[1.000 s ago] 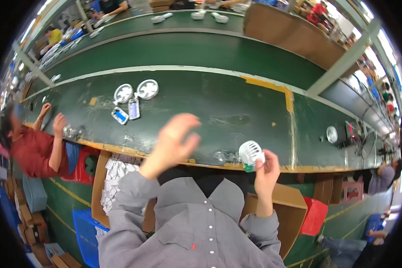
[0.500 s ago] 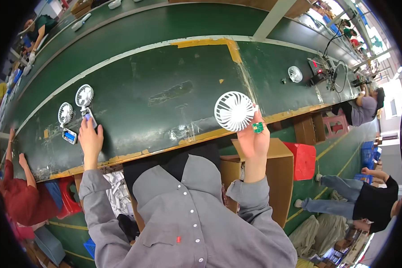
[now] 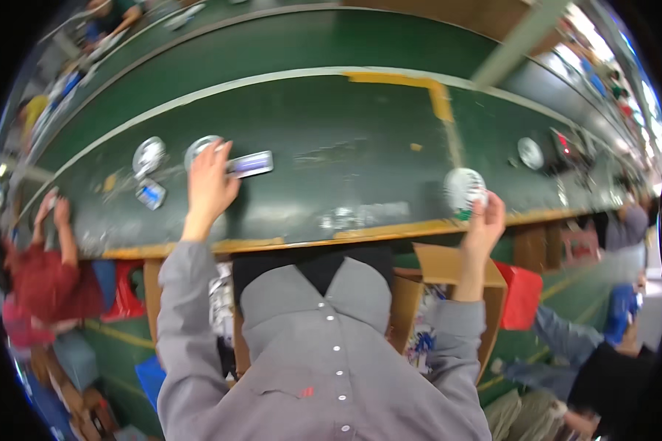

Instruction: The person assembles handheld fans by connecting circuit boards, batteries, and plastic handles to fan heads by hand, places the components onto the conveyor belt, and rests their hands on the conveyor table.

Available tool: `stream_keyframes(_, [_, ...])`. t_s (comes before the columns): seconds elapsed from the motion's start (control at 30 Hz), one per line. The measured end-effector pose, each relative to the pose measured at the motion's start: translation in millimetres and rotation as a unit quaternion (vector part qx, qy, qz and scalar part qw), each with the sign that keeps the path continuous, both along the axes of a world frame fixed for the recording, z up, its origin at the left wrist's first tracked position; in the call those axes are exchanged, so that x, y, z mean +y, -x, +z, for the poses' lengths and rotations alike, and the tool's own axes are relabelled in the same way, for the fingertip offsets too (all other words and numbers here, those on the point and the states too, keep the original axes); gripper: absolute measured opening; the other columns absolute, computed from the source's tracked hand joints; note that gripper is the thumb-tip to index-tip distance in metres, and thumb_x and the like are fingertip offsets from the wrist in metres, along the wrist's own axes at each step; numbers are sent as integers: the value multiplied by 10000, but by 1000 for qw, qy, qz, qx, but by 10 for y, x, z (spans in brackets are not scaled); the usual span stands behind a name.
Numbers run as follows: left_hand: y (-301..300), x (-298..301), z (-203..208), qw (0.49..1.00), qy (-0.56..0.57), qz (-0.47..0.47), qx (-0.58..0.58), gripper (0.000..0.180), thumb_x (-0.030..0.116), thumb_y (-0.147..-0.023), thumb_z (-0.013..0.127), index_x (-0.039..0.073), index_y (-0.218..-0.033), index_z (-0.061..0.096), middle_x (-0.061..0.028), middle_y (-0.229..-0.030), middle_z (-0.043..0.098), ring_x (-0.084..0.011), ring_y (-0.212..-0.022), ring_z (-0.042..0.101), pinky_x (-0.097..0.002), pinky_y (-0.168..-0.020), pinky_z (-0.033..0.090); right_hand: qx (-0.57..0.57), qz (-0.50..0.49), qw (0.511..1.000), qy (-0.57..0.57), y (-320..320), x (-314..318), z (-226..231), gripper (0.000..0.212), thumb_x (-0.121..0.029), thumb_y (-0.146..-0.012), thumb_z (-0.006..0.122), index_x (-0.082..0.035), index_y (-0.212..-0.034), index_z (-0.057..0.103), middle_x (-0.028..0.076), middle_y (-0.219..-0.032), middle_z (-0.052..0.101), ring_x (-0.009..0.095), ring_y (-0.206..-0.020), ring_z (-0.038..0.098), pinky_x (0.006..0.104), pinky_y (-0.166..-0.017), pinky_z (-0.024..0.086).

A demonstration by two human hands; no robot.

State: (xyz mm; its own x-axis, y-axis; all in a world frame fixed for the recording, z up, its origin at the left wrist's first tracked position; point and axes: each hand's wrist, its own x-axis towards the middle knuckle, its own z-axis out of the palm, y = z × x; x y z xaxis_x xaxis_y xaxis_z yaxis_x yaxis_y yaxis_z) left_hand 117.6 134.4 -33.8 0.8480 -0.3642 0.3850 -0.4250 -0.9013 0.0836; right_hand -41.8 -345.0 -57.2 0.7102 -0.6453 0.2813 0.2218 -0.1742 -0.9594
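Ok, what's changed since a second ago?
The left hand, empty over the table before, has moved left and taken hold of a white fan, whose handle has swung round to point right. The right hand still holds the white grille; the other fan still lies left.

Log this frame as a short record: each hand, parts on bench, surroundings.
left_hand: left hand over the head of a handheld fan; handle points right; grip blurred
right_hand: right hand holding a round white fan part
green_piece: small green piece at that part's lower edge
other_fan: second fan, left of the left hand
far_right_part: round white part on the bench
bench: dark green bench, yellow tape on it
nearby: co-worker in red, left; cardboard box below bench, right
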Motion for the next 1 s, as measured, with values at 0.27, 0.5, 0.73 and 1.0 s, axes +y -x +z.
stream_keyframes(0.27, [-129,133,-117,994,23,-52,90,302,134,-766,659,80,-1063,668,-84,-1064,626,-287,-1070,564,-420,-887,477,189,-43,791,580,-696,-1477,-414,447,36,-808,553,-11,-1253,564,182,-1261,574,381,-1205,504,473,-1053,372])
stream_keyframes(0.5, [131,-3,-42,993,-3,-78,84,180,132,-808,664,83,-981,664,-66,-995,596,-270,-993,571,-418,-834,465,90,37,865,492,-1001,292,20,368,-35,-789,606,-19,-1156,596,193,-1154,606,373,-1120,554,450,-989,440])
stream_keyframes(0.73, [493,-714,79,982,37,-154,101,185,161,-815,663,85,-977,616,-62,-1005,582,-266,-987,574,-400,-810,460,6,285,835,471,-830,2109,-193,511,-249,-775,723,-7,-1192,552,179,-1243,553,371,-1229,476,494,-1080,352])
stream_keyframes(1.0, [595,-852,83,963,171,-182,103,186,126,-846,633,41,-995,561,-105,-1061,581,-298,-1021,562,-419,-865,450,-2,281,851,443,-799,2173,-277,220,-194,-818,662,-36,-962,610,98,-853,597,301,-849,575,425,-771,442])
